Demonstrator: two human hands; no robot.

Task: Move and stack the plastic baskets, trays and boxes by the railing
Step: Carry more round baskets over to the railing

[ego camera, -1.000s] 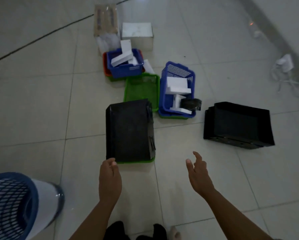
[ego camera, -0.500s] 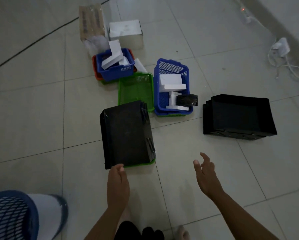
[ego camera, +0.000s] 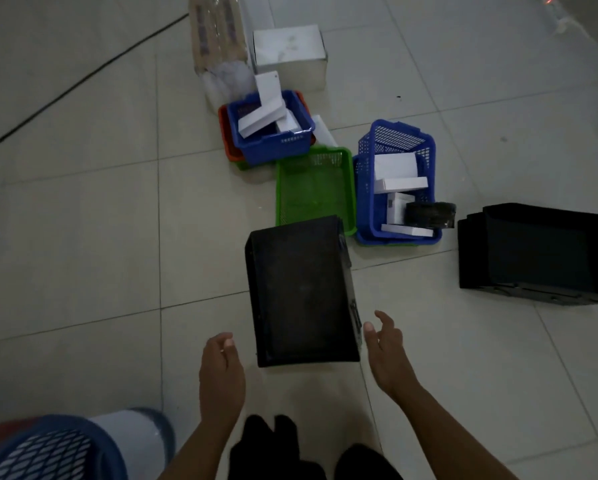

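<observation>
My left hand (ego camera: 221, 379): fingers loosely curled, holding nothing, just off the near left corner of the black rectangular plastic tray (ego camera: 302, 292), low centre of the frame
My right hand (ego camera: 386, 355): fingers spread and relaxed, empty, thumb just beside the tray's near right corner; whether it touches I cannot tell
Black tray: lies on the pale tiled floor (ego camera: 83, 254) between my hands, its far end overlapping the flat green mesh plastic tray (ego camera: 315, 188) behind it
Blue mesh basket with white boxes and a dark tape roll (ego camera: 394, 192): just right of the green tray, sitting in another basket
Small blue basket of white boxes (ego camera: 273, 133): upper centre, nested in an orange one (ego camera: 225, 133)
White cardboard box (ego camera: 289, 50) and wrapped brown pack (ego camera: 218, 32): top of the frame, behind the baskets
Stack of black trays (ego camera: 540, 251): right edge, already nested
Round blue mesh basket (ego camera: 48, 448): lower left corner, close to me
Progress: some nesting done, but the piles are scattered and loose; no railing in view, so I judge most of the moving is left
Next: grip the black tray by both sides
</observation>
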